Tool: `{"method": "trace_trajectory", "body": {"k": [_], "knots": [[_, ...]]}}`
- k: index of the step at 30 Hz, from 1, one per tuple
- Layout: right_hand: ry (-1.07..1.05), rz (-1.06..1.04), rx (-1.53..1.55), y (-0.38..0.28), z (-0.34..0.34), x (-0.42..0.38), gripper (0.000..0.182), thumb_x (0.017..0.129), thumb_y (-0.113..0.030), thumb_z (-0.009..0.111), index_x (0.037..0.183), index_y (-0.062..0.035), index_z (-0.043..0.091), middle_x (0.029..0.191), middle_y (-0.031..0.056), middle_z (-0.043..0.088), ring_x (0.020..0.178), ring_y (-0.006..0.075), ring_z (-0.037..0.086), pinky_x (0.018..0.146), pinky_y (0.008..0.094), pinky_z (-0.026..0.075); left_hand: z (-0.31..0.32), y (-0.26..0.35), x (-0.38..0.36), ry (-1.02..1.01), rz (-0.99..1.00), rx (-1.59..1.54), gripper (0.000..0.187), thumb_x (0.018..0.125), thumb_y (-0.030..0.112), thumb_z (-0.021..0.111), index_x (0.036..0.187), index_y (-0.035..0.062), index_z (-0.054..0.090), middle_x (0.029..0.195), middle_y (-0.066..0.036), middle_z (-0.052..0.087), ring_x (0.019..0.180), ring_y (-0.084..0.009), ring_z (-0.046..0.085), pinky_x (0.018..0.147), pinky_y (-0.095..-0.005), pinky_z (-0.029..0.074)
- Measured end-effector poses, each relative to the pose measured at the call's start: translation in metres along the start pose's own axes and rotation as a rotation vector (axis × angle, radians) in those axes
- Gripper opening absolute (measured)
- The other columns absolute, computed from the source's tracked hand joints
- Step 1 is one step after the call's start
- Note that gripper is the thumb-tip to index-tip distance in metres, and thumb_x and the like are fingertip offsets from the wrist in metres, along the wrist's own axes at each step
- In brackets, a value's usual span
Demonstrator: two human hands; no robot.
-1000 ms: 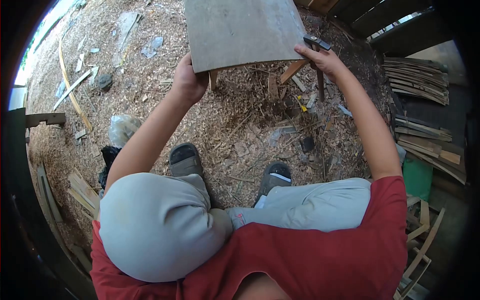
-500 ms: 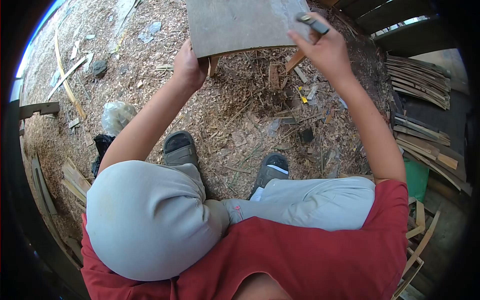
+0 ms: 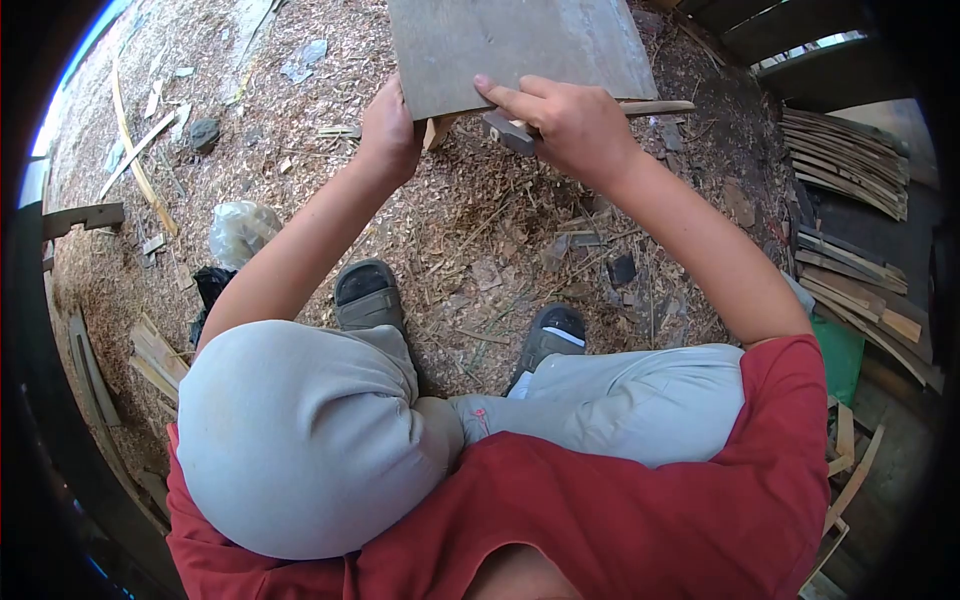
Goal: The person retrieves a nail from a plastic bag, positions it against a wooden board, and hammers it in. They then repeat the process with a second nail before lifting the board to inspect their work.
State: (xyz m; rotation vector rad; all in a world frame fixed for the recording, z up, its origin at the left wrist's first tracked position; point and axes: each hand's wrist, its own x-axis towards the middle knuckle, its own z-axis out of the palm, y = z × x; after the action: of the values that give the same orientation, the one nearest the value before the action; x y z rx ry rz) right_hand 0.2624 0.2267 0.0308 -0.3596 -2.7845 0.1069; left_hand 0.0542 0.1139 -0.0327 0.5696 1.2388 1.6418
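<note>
A grey wooden board (image 3: 510, 50) extends from the top of the view, its near edge facing me. My left hand (image 3: 388, 132) is closed around its near left corner, the fingers partly hidden beneath. At the near edge, my right hand (image 3: 575, 125) grips a hammer (image 3: 510, 133). The metal head sticks out on the left of that hand and the wooden handle on the right, along the edge. The index finger and thumb of my right hand rest on or close to the board. A wooden piece (image 3: 437, 132) shows under the board beside my left hand.
Wood chips cover the ground (image 3: 470, 240) around my sandals. A clear plastic bag (image 3: 242, 232) and a black bag (image 3: 210, 288) lie to the left. Stacked wood strips (image 3: 845, 160) and a green object (image 3: 838, 355) are at the right, with dark planks at the upper right.
My right hand has moved left and slightly down with the hammer, from the board's right corner to its near edge. The board appears slightly further right.
</note>
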Motion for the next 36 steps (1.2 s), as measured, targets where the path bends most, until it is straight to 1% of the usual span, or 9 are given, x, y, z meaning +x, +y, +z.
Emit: {"method": "trace_trajectory", "body": {"k": [1, 3, 4, 6, 10, 12, 14, 18, 36], "knots": [[0.002, 0.0, 0.002, 0.0, 0.0, 0.001, 0.061, 0.091, -0.023, 0.08, 0.15, -0.0335, 0.065, 0.084, 0.0039, 0.062, 0.072, 0.025, 0.069, 0.062, 0.0427, 0.057, -0.009, -0.002, 0.003, 0.001, 0.0, 0.003, 0.022, 0.11, 0.021, 0.06, 0.122, 0.0033, 0.063, 0.099, -0.007, 0.069, 0.079, -0.0136, 0.066, 0.068, -0.0274, 0.054], [-0.043, -0.005, -0.053, -0.002, -0.001, 0.003, 0.069, 0.089, -0.021, 0.082, 0.154, -0.0325, 0.062, 0.086, 0.0039, 0.061, 0.075, 0.0251, 0.069, 0.063, 0.043, 0.057, -0.026, 0.003, 0.008, -0.009, 0.902, 1.268, 0.018, 0.113, 0.02, 0.056, 0.119, 0.005, 0.062, 0.103, -0.007, 0.068, 0.092, -0.0148, 0.066, 0.084, -0.0322, 0.055], [-0.038, -0.005, -0.05, -0.004, -0.003, 0.004, 0.069, 0.089, -0.021, 0.082, 0.154, -0.0325, 0.062, 0.086, 0.0039, 0.061, 0.075, 0.0251, 0.069, 0.063, 0.043, 0.057, -0.024, 0.006, 0.008, -0.009, 0.904, 1.273, 0.018, 0.113, 0.02, 0.056, 0.119, 0.005, 0.062, 0.103, -0.007, 0.068, 0.092, -0.0148, 0.066, 0.084, -0.0322, 0.055], [-0.057, -0.019, -0.058, -0.007, -0.007, 0.005, 0.06, 0.09, -0.016, 0.077, 0.148, -0.0251, 0.066, 0.092, 0.0034, 0.067, 0.078, 0.0238, 0.074, 0.065, 0.0406, 0.06, -0.018, 0.013, 0.006, 0.23, 0.246, 0.117, 0.017, 0.116, 0.021, 0.052, 0.115, 0.0054, 0.059, 0.105, -0.008, 0.068, 0.101, -0.0164, 0.064, 0.095, -0.0369, 0.053], [-0.019, 0.003, 0.014, -0.001, 0.002, -0.001, 0.078, 0.085, -0.02, 0.084, 0.158, -0.0307, 0.057, 0.09, 0.0045, 0.061, 0.078, 0.0255, 0.069, 0.065, 0.0429, 0.058, -0.045, 0.036, -0.001, 0.163, 0.746, 0.548, 0.017, 0.113, 0.02, 0.062, 0.114, 0.0032, 0.064, 0.105, -0.006, 0.071, 0.103, -0.0149, 0.067, 0.093, -0.0345, 0.055], [-0.017, -0.016, -0.009, 0.0, 0.002, -0.003, 0.08, 0.085, -0.019, 0.083, 0.159, -0.0308, 0.056, 0.09, 0.0043, 0.061, 0.078, 0.0255, 0.069, 0.066, 0.0424, 0.058, -0.046, 0.054, -0.002, 0.066, 0.785, 0.541, 0.012, 0.106, 0.015, 0.072, 0.111, 0.004, 0.072, 0.105, -0.005, 0.073, 0.105, -0.0163, 0.068, 0.091, -0.036, 0.056], [-0.02, -0.004, 0.0, -0.002, 0.001, -0.003, 0.08, 0.085, -0.019, 0.083, 0.159, -0.0309, 0.056, 0.089, 0.0044, 0.061, 0.078, 0.0254, 0.069, 0.066, 0.0423, 0.058, -0.037, 0.08, -0.006, -0.282, 0.896, 1.13, 0.009, 0.098, 0.011, 0.078, 0.105, 0.0071, 0.076, 0.106, -0.005, 0.074, 0.104, -0.021, 0.07, 0.091, -0.0386, 0.055], [-0.061, -0.008, -0.047, -0.004, -0.003, -0.001, 0.069, 0.087, -0.017, 0.081, 0.153, -0.0258, 0.062, 0.096, 0.0044, 0.066, 0.084, 0.0244, 0.073, 0.068, 0.0399, 0.062, -0.019, 0.092, -0.008, -0.395, 1.002, 1.337, 0.015, 0.089, 0.01, 0.081, 0.102, 0.0066, 0.076, 0.104, -0.006, 0.073, 0.099, -0.0264, 0.069, 0.086, -0.0401, 0.055], [-0.01, -0.015, -0.046, -0.002, 0.002, -0.004, 0.07, 0.085, -0.019, 0.082, 0.152, -0.0263, 0.062, 0.094, 0.0041, 0.067, 0.083, 0.0246, 0.074, 0.069, 0.0394, 0.063, -0.009, 0.089, -0.006, -0.459, 0.973, 1.416, 0.011, 0.091, 0.018, 0.081, 0.1, 0.0116, 0.081, 0.102, -0.001, 0.073, 0.101, -0.0238, 0.067, 0.088, -0.041, 0.055]]}}
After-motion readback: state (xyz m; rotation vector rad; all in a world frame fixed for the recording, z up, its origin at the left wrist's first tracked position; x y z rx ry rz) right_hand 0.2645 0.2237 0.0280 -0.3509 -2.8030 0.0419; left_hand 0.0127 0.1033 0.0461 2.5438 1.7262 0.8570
